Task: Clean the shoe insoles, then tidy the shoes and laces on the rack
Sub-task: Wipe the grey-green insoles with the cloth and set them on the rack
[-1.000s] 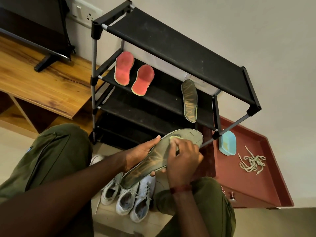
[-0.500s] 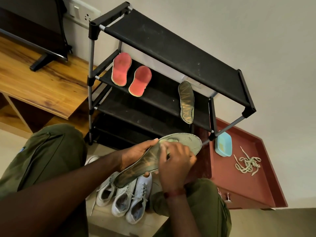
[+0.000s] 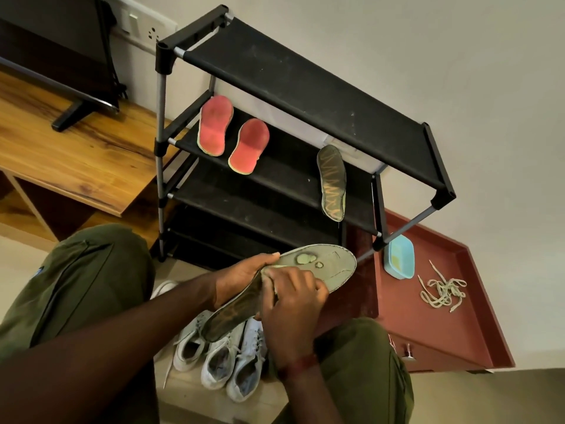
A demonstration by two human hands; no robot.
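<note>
Right hand [image 3: 290, 298] curls its fingers over the insole [image 3: 333, 267], which the left hand [image 3: 244, 275] grips from beneath; any cloth is hidden. Scrubbing appears under way; next, likely shelving it on the rack [image 3: 305, 87] beyond.

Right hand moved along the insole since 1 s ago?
Yes. The right hand slid from the toe of the insole toward its middle, away from the lower-right joint of the rack, uncovering the worn toe patch.

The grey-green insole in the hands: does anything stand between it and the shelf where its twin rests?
Nothing visible does. The insole is held before the rack; the shelf beside the other insole is open in front.
</note>
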